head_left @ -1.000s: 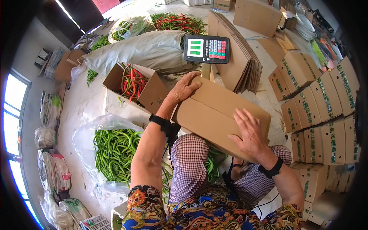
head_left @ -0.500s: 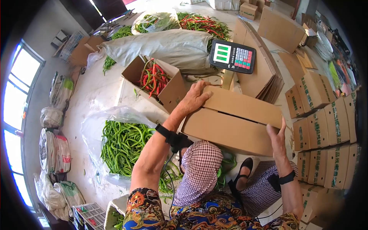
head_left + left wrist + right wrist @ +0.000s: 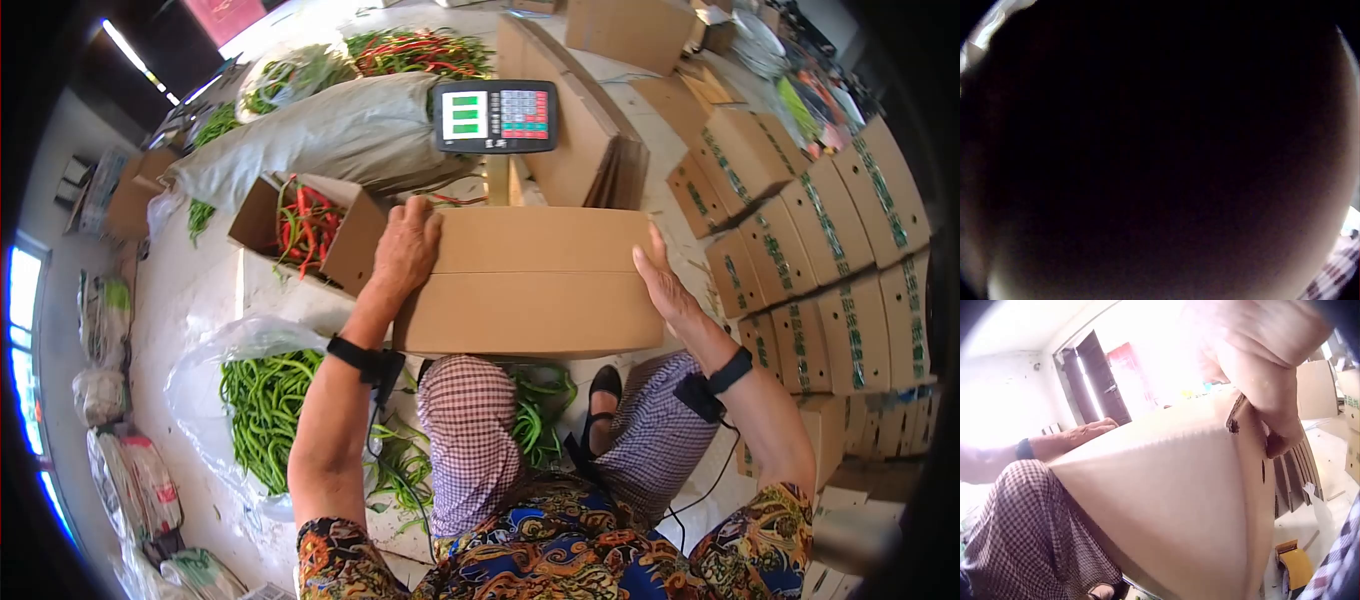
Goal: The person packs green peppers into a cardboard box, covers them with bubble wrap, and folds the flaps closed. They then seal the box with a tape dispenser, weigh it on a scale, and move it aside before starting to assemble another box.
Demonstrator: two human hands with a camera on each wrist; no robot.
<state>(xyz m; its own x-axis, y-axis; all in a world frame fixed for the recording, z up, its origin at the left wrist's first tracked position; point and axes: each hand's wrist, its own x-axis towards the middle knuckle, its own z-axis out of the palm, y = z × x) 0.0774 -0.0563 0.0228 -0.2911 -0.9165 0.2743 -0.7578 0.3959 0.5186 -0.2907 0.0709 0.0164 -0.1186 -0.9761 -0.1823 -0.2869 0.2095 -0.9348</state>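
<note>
A long brown cardboard box (image 3: 535, 310) lies crosswise in front of the person's knees, its top flaps meeting at a narrow seam. The left hand (image 3: 405, 250) holds its left end, fingers pointing forward at the far corner. At the other end, the right hand (image 3: 668, 285) grips the edge with the thumb toward the top. In the right wrist view, right-hand fingers (image 3: 1282, 437) bend down over the box's end, near a small hole. The left wrist view is almost wholly dark.
A scale display (image 3: 495, 115) stands behind the box, beside flattened cartons (image 3: 570, 110). An open carton of red chillies (image 3: 310, 225) sits left, above a plastic bag of green chillies (image 3: 265, 410). Printed cartons (image 3: 835, 230) are stacked right. A yellow tool (image 3: 1294, 569) lies low on the right.
The right hand has gone from lying on the box's top to its right end. The box has turned to lie squarely across, and the gap between its flaps has narrowed.
</note>
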